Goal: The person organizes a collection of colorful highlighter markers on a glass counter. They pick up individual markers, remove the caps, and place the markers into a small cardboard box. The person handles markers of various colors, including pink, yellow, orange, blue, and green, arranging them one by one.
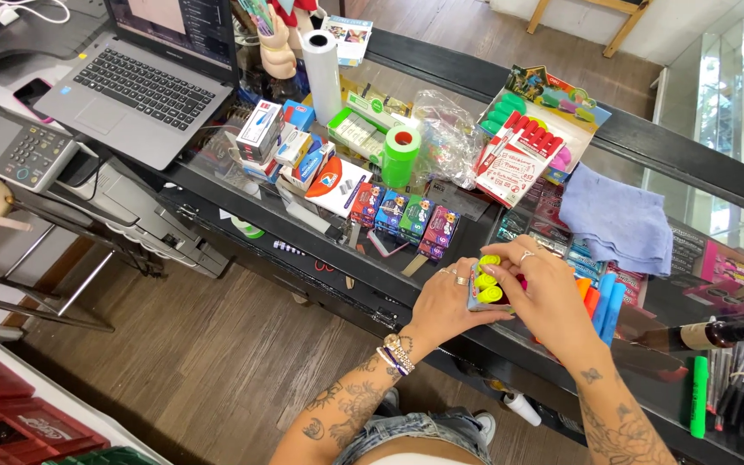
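Observation:
My left hand [443,306] and my right hand [542,288] both grip a small pack of yellow-capped highlighters [486,282] over the glass counter [389,284]. The left hand holds the pack's near side; the right hand's fingers curl over its top and far side. Orange and blue markers [603,301] lie just right of my right hand. A row of small colourful boxes [406,217] stands on the counter to the upper left of the hands.
A blue cloth [617,220], a red-and-white marker pack [514,159], a green tape roll [401,155], a white paper roll [322,73] and an open laptop [135,86] crowd the counter. Pens and markers [742,379] lie at the right. A printer [10,146] stands left.

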